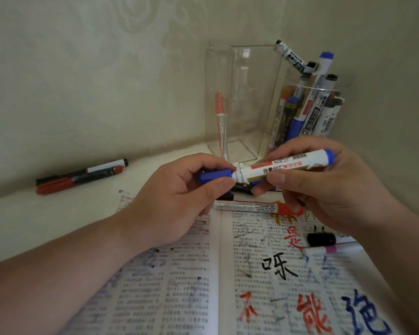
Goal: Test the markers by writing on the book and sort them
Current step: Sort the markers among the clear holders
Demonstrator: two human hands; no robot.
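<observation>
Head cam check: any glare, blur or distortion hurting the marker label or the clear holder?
Head view: dim, soft light; wide-angle bend skews the book; label on the blue marker is too blurred to read; the clear holder shows faint reflections, walls hard to trace; left hand on the blue cap and right hand on the marker look fairly sharp.

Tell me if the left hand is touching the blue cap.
Touching: head view shows left hand pinching the blue cap between thumb and fingers.
</observation>
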